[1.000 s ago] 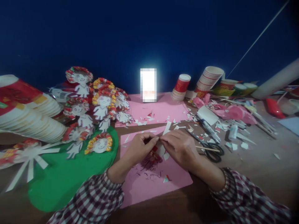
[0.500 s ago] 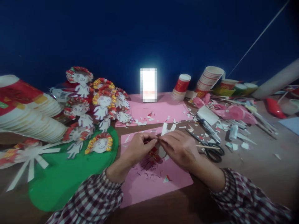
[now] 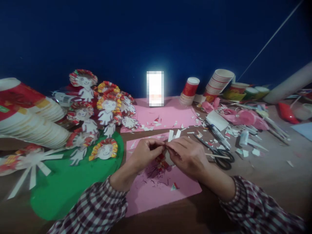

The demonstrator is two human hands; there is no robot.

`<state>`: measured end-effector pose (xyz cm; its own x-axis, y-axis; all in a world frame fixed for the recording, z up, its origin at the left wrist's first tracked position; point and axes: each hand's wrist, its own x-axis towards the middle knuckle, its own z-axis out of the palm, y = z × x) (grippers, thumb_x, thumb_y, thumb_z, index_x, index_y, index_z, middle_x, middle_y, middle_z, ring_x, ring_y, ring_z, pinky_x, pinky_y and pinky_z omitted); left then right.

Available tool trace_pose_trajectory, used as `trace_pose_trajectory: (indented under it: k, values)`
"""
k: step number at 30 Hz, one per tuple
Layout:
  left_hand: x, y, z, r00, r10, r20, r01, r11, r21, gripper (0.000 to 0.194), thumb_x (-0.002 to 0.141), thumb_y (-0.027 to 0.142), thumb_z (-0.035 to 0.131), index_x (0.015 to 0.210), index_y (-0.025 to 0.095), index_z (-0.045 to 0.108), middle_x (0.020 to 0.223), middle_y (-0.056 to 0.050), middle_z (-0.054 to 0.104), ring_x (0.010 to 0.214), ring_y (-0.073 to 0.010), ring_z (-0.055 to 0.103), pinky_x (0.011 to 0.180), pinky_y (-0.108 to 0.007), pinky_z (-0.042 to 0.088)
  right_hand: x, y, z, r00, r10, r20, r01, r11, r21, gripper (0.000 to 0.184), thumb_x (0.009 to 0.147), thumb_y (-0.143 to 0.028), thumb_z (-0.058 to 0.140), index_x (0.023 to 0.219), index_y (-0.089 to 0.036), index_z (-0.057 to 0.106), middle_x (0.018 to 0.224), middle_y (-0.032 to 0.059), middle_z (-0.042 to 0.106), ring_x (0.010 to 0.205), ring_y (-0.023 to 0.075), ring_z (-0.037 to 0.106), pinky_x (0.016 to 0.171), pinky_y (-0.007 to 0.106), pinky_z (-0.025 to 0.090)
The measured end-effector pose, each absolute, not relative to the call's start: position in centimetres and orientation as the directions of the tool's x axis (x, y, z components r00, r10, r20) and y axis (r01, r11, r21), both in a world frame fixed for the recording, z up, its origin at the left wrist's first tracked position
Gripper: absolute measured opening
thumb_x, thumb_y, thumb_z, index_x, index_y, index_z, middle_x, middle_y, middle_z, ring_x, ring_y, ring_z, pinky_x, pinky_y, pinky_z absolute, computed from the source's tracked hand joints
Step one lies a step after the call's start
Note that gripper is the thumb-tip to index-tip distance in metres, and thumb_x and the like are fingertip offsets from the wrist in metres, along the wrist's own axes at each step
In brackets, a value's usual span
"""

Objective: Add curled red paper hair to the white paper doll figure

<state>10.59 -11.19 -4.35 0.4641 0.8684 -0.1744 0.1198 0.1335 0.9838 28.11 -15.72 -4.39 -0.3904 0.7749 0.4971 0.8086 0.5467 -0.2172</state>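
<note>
Over the pink sheet, my left hand and my right hand meet fingertip to fingertip. Both are closed in a pinch on a cut paper cup, whose white strips stick out beyond the fingers. Red curled parts of it hang below my hands. My fingers cover most of the cup. A thin wooden stick pokes out from under my right hand; its other end is hidden. Behind the stick lie black-handled scissors. Dark thin shreds are scattered below the hands.
Finished paper dolls with curled red and yellow rims crowd the left, partly on a green sheet. Stacked paper cups lean at far left; another cup stack stands back right. A marker and paper scraps lie right.
The hands stay nearly in place, with small finger shifts. The white strips above my right hand have turned slightly, and the stick's visible end has moved a little right and down.
</note>
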Motion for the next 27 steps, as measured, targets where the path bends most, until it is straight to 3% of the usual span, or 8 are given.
trace_pose_trajectory:
  k: [4, 10, 19, 27]
  values:
    - [10.74, -11.23, -4.43, 0.482, 0.859, -0.174, 0.056, 0.168, 0.984, 0.015, 0.071, 0.021, 0.065, 0.082, 0.012, 0.068, 0.078, -0.006, 0.069, 0.072, -0.0148, 0.061, 0.068, -0.027, 0.047, 28.04, -15.71, -4.47, -0.38, 0.794, 0.475, 0.816, 0.53, -0.232, 0.018, 0.087, -0.018, 0.049, 0.101, -0.019, 0.061, 0.09, 0.0042, 0.064, 0.086, 0.0157, 0.056, 0.078, 0.028, 0.045]
    - [10.76, -11.25, -4.3, 0.444, 0.869, -0.219, 0.024, 0.233, 0.972, 0.042, 0.069, 0.02, 0.068, 0.109, 0.013, 0.056, 0.077, -0.002, 0.064, 0.07, -0.0122, 0.059, 0.067, -0.025, 0.047, 28.05, -15.66, -4.61, -0.392, 0.796, 0.461, 0.808, 0.538, -0.242, 0.019, 0.088, -0.018, 0.048, 0.102, -0.019, 0.061, 0.094, 0.0041, 0.063, 0.089, 0.0155, 0.056, 0.079, 0.028, 0.045]
    - [10.67, -11.25, -4.08, 0.46, 0.86, -0.22, 0.032, 0.232, 0.972, 0.043, 0.068, 0.018, 0.067, 0.109, 0.012, 0.056, 0.072, 0.001, 0.057, 0.067, -0.01, 0.054, 0.065, -0.023, 0.044, 28.07, -15.68, -4.69, -0.403, 0.802, 0.44, 0.819, 0.531, -0.217, 0.017, 0.088, -0.017, 0.048, 0.098, -0.02, 0.062, 0.092, 0.0038, 0.063, 0.088, 0.0158, 0.055, 0.079, 0.028, 0.044]
    - [10.92, -11.34, -4.36, 0.45, 0.881, -0.148, 0.085, 0.122, 0.989, 0.04, 0.069, 0.015, 0.061, 0.109, 0.012, 0.056, 0.075, 0.0, 0.059, 0.067, -0.0108, 0.056, 0.065, -0.024, 0.046, 28.21, -15.47, -4.59, -0.426, 0.777, 0.463, 0.786, 0.571, -0.235, 0.016, 0.089, -0.017, 0.047, 0.091, -0.018, 0.063, 0.085, 0.0044, 0.064, 0.087, 0.0159, 0.056, 0.078, 0.028, 0.045]
